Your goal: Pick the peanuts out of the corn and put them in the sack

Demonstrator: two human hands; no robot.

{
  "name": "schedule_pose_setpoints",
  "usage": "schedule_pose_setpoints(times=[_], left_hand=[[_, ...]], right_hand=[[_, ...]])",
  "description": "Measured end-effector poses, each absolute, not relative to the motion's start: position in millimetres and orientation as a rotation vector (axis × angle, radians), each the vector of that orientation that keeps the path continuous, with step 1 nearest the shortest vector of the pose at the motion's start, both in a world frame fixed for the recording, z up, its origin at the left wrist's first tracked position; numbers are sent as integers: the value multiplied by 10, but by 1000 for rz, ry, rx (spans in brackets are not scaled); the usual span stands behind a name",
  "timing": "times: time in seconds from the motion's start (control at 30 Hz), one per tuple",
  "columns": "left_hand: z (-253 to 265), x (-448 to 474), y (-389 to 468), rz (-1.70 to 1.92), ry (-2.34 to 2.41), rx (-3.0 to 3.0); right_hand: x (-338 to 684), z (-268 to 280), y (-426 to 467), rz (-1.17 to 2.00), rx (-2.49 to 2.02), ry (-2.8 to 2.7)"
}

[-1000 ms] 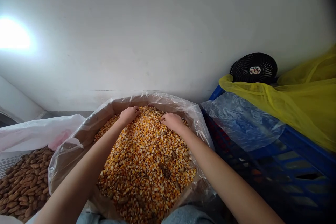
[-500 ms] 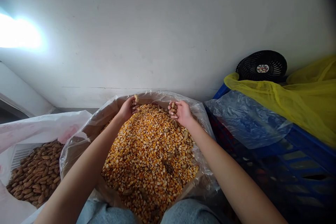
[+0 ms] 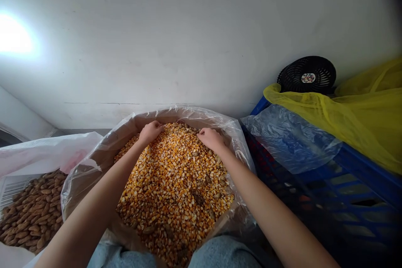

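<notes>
A large bag [image 3: 88, 179] lined with clear plastic stands between my knees, full of yellow-orange corn kernels [image 3: 171, 176]. Dark unshelled peanuts [image 3: 196, 197] lie scattered among the kernels, mostly on the right and near the front. My left hand [image 3: 152, 131] is palm down at the far left of the corn, its fingers curled in against the kernels. At the far right, my right hand [image 3: 211, 137] is closed too, thumb and fingertips pinched together just over the corn. Whatever either hand holds is hidden under the fingers.
On the left, a white and pink bag [image 3: 78, 146] holds brown almond-like nuts [image 3: 37, 213]. To the right stands a blue plastic crate [image 3: 354, 167] with clear plastic sheeting [image 3: 292, 134], yellow netting [image 3: 361, 121] and a black fan [image 3: 307, 74]. A pale wall [image 3: 176, 37] rises behind the bag.
Both hands have turned palm down and lowered onto the corn. The peanuts that showed in each hand's fingers are out of sight. The view has shifted slightly.
</notes>
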State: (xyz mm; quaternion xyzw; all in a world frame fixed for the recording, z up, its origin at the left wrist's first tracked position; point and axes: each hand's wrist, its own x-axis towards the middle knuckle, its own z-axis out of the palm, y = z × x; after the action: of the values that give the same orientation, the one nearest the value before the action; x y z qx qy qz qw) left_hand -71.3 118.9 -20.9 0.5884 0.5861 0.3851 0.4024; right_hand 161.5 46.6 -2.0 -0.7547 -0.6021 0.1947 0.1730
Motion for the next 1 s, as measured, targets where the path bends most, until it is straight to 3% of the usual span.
schedule_pose_setpoints(times=[0.27, 0.47, 0.57, 0.73, 0.87, 1.0], left_hand=[[-251, -654, 1196, 784, 1678, 1873], [-103, -671, 1165, 1008, 1135, 1122], [26, -667, 1118, 1020, 807, 676], [134, -625, 1038, 1007, 553, 447], [128, -564, 1017, 976, 562, 527], [66, -481, 1005, 974, 871, 844]], right_hand=[[1580, -122, 530, 715, -2129, -1749], [1604, 64, 519, 1606, -1234, -999], [1630, 146, 504, 1761, -899, -714], [1666, 174, 488, 1732, -877, -638], [1636, 115, 466, 1639, -1179, -1045], [1598, 57, 400, 1124, -1669, -1771]])
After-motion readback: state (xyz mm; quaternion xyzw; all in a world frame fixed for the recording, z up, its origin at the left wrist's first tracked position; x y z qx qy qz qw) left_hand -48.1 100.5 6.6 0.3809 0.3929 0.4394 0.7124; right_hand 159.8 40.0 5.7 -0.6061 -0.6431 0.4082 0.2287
